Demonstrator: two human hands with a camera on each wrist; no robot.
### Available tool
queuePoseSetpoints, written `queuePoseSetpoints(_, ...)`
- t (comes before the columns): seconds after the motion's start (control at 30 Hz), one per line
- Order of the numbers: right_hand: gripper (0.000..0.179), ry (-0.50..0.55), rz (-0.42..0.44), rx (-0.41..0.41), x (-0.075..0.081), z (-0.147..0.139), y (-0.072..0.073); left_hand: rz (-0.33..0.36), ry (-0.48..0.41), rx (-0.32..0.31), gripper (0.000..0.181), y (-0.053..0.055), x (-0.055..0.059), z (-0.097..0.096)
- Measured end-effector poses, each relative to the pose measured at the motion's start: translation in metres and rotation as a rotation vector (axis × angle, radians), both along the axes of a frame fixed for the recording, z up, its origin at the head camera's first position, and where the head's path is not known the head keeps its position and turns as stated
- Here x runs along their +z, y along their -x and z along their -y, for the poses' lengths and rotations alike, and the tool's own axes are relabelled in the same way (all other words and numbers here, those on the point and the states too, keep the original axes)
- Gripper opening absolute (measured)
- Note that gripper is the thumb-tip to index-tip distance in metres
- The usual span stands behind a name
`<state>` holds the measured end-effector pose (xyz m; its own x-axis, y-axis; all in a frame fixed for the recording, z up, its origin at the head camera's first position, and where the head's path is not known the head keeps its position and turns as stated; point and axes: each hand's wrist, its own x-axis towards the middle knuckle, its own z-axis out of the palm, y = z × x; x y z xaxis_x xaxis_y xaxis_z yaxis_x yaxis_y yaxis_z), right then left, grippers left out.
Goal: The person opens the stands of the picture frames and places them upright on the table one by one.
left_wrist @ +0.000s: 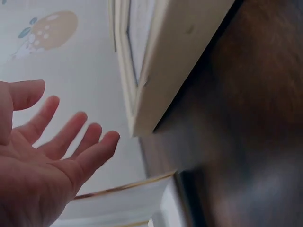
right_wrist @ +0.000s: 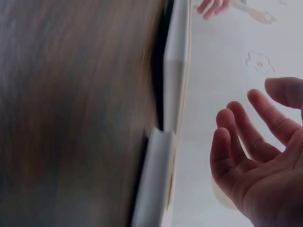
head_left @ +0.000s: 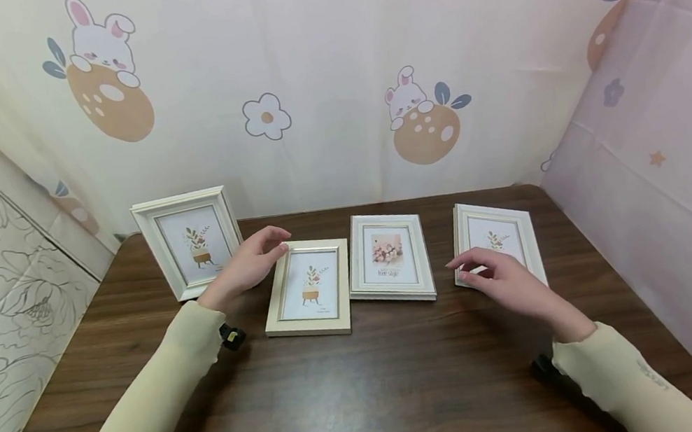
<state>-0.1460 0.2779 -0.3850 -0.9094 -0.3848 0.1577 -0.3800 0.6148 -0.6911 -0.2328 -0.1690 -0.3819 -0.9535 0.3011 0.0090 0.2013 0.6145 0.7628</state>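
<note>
My left hand (head_left: 254, 257) hovers between a white picture frame (head_left: 160, 253), which stands upright at the far left, and a cream picture frame (head_left: 273, 315) to its right. Its fingers are loosely bent with nothing in them; the left wrist view shows that palm (left_wrist: 42, 175) bare beside a frame's edge (left_wrist: 175, 66). Over the lower left part of the rightmost white frame (head_left: 533, 245) is my right hand (head_left: 511, 283), fingers relaxed. In the right wrist view this hand (right_wrist: 265, 161) holds nothing and appears apart from the frames. Another white frame (head_left: 393, 294) with a flower print lies between the hands.
The dark wooden table (head_left: 365, 397) carries all the frames near its back edge. Behind it hangs a pale curtain (head_left: 327, 35) with rabbit and flower prints, and similar cloth (head_left: 682, 159) runs along the right side. Dark wrist devices (head_left: 232, 336) sit at both cuffs.
</note>
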Motion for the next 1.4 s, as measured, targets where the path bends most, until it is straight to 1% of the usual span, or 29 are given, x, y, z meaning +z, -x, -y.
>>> queuePoseSetpoints(0.13,0.019,-0.03,-0.01,0.07,-0.005,0.01,-0.004,0.031,0.034,0.041,0.033,0.003,-0.007,-0.006)
queuePoseSetpoints(0.27,0.018,-0.032,-0.025,0.118,-0.005,0.019,-0.01,0.042,0.048,0.05,0.037,0.008,-0.011,-0.008)
queuePoseSetpoints(0.43,0.018,-0.024,-0.022,0.156,-0.005,0.027,-0.014,0.05,0.076,0.068,0.038,0.016,-0.016,-0.009)
queuePoseSetpoints(0.63,0.017,-0.025,-0.026,0.18,-0.004,0.032,-0.015,0.121,0.162,0.086,0.043,0.022,-0.02,-0.014)
queuePoseSetpoints(0.73,0.016,-0.022,-0.023,0.187,-0.004,0.033,-0.014,0.133,0.176,0.114,0.046,0.023,-0.022,-0.017)
queuePoseSetpoints(0.9,0.016,-0.018,-0.016,0.19,-0.005,0.034,-0.013,0.098,0.149,0.147,0.047,0.024,-0.025,-0.019)
queuePoseSetpoints(1.0,0.016,-0.026,-0.009,0.187,-0.006,0.034,-0.013,0.08,0.15,0.16,0.045,0.025,-0.027,-0.021)
queuePoseSetpoints(1.23,0.017,-0.025,-0.004,0.182,-0.006,0.032,-0.013,0.035,0.217,0.184,0.04,0.03,-0.026,-0.026)
queuePoseSetpoints(1.4,0.017,-0.028,0.009,0.174,-0.007,0.031,-0.012,0.007,0.266,0.198,0.042,0.029,-0.023,-0.031)
